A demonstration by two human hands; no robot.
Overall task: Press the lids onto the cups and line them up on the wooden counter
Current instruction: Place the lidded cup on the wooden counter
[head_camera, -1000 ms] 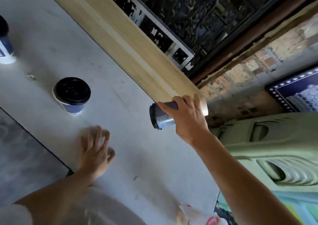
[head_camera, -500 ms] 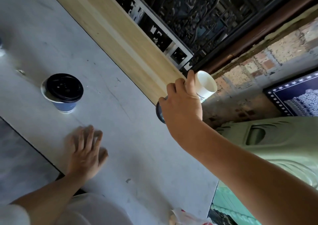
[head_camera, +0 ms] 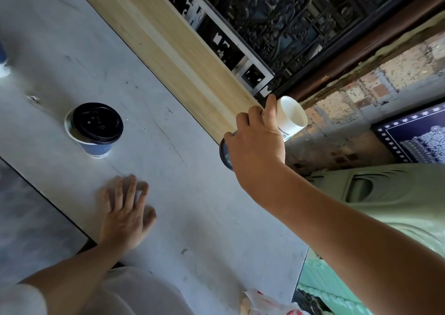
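My right hand (head_camera: 255, 143) grips a lidded paper cup (head_camera: 290, 119) tipped on its side at the near end of the wooden counter (head_camera: 168, 40). The cup's white base points up and right, and its black lid (head_camera: 225, 154) shows below my palm. A second blue cup with a black lid (head_camera: 96, 126) stands upright on the grey table (head_camera: 168, 170), to the left. The lid sits a little off centre on its rim. My left hand (head_camera: 127, 213) lies flat on the table, fingers spread, holding nothing.
The edge of another blue and white cup (head_camera: 3, 61) shows at the far left. A dark carved screen (head_camera: 289, 20) and a brick wall (head_camera: 361, 93) stand behind the counter. A green plastic chair (head_camera: 385, 194) is at the right. A crumpled wrapper (head_camera: 269, 305) lies at the table's near edge.
My right hand carried the cup from over the grey table up to the end of the wooden counter and turned its base upward. My left hand stayed flat on the table.
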